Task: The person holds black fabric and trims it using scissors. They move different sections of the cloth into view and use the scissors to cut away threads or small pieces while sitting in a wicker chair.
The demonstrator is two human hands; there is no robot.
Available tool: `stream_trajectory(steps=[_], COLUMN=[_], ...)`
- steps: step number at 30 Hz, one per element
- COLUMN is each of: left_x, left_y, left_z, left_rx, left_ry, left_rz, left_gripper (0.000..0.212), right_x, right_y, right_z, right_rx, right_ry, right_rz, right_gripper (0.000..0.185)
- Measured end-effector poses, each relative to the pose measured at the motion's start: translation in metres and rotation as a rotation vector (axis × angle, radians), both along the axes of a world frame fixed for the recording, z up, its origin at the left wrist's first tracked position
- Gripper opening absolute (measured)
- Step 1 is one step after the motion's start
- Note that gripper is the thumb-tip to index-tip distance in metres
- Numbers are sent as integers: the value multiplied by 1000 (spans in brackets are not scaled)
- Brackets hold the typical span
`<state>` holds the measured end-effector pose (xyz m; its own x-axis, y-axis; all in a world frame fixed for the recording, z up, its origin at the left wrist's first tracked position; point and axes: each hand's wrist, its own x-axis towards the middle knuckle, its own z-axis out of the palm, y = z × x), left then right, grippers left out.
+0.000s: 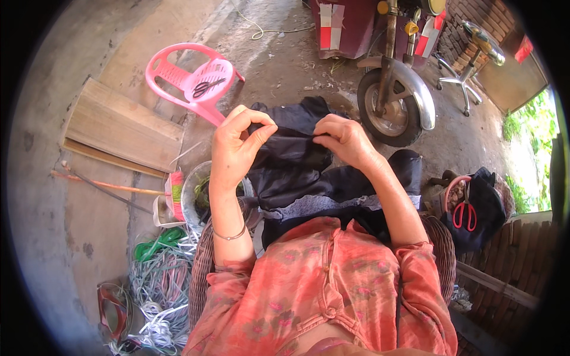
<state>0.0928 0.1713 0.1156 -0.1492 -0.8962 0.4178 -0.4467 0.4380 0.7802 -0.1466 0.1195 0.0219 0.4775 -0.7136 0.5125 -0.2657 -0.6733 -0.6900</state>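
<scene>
In front of my chest my left hand (240,149) is raised, thumb and forefinger tips together, a thin bangle on the wrist. Level with it, my right hand (345,138) makes a similar pinch, its fingertips pointing left. A gap separates the two hands. Any thin thing between the fingertips is too small to make out. Behind and below them, shiny black fabric (289,178) spreads across my lap and legs. A fuzzy grey strip of cloth (311,205) shows along its near side.
A pink plastic chair (173,80) holds black-handled scissors (202,89). Ahead stands a vehicle's front wheel (389,109). Red-handled scissors (464,216) hang at a basket with dark cloth (485,200) on my right. Left are a bucket (189,187), a broom (176,196) and heaped plastic strapping (162,276).
</scene>
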Motion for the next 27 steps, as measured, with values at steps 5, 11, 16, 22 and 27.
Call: stream_trajectory(steps=[5,11,16,22,27], left_x=[18,-3,-56,-62,-72], left_y=[-16,-18,-3,-3,5], left_z=[-26,-26,-24,-48,-44], left_rx=[8,-184,-109,-76,-185], left_ry=[69,-144,-120,-180,-91], left_rz=[130,320,15,77,-58], left_gripper=[7,19,22,10,31], right_x=[-7,-1,8,11,18], right_y=[5,13,13,9,-8], right_z=[18,23,32,39,27], right_rx=[-48,-70,-99,-71,-8], right_ry=[153,99,36,-115,-130], right_rz=[-209,-212,-242,-340,-497], right_gripper=[13,11,11,23,33])
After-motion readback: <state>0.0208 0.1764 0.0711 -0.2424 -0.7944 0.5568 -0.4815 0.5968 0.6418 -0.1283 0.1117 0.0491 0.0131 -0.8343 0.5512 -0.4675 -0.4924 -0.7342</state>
